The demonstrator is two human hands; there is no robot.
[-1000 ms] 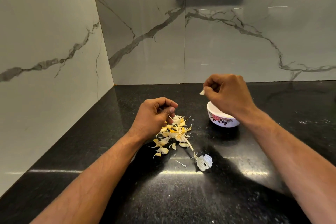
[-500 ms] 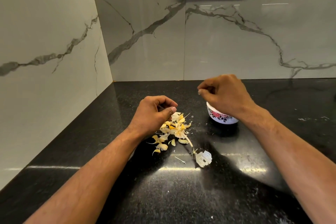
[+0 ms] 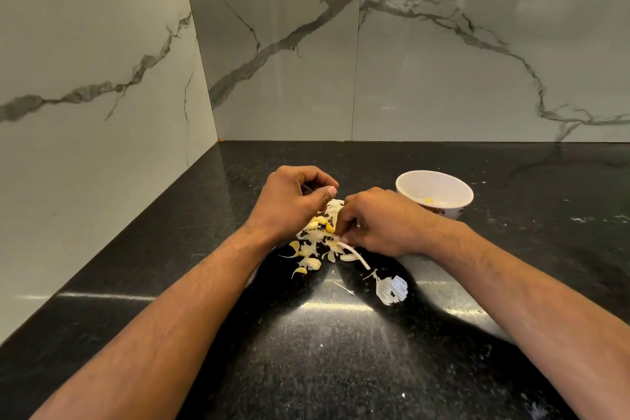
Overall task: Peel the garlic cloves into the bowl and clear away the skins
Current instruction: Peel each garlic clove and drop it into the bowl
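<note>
right hand (image 3: 378,222) | fingers (image 3: 341,232) (curled) touching garlic skins (image 3: 313,251) | bowl (image 3: 434,189) beside

Right hand (image 3: 378,222): moved from above the bowl (image 3: 434,189) down to the garlic skins (image 3: 315,249), fingertips now touching them beside the left hand.
Bowl: now uncovered, one pale piece inside.

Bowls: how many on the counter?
1. A white bowl stands on the black counter, just behind the right hand and to the right of the skin pile. Nothing seems to hide another.
</note>
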